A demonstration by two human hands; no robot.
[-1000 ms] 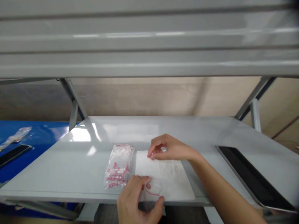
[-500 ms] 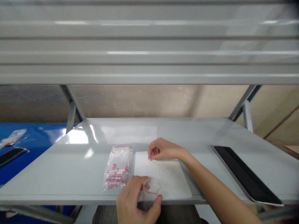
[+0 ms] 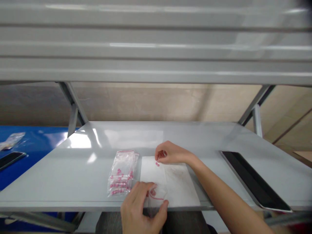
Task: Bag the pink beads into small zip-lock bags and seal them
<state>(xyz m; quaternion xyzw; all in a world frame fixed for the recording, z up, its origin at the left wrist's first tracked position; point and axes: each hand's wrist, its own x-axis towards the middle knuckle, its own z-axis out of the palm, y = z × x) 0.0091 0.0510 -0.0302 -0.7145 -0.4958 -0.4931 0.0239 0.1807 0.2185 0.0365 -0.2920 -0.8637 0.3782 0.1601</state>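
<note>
My left hand (image 3: 143,206) grips a small clear zip bag (image 3: 157,196) with a red line along its mouth, over the near edge of a white sheet (image 3: 180,182). The mouth of this bag is spread apart. At the far left part of the sheet, my right hand (image 3: 168,153) has its fingers curled and pinched together; whatever lies between the fingertips is hidden. Just below them, a few small pink beads (image 3: 157,164) lie on the sheet. Left of the sheet is a stack of clear zip bags (image 3: 123,172) holding several pink pieces.
A dark-screened tablet (image 3: 253,180) lies at the right of the light grey table (image 3: 60,182). On a blue surface (image 3: 44,139) at the left are a phone (image 3: 11,160) and a clear packet (image 3: 13,140). A ribbed grey shelf (image 3: 156,52) hangs above.
The pink beads now show below my right fingertips, which sit slightly apart from them. My left hand keeps its hold on the zip bag. The view has shifted a little.
</note>
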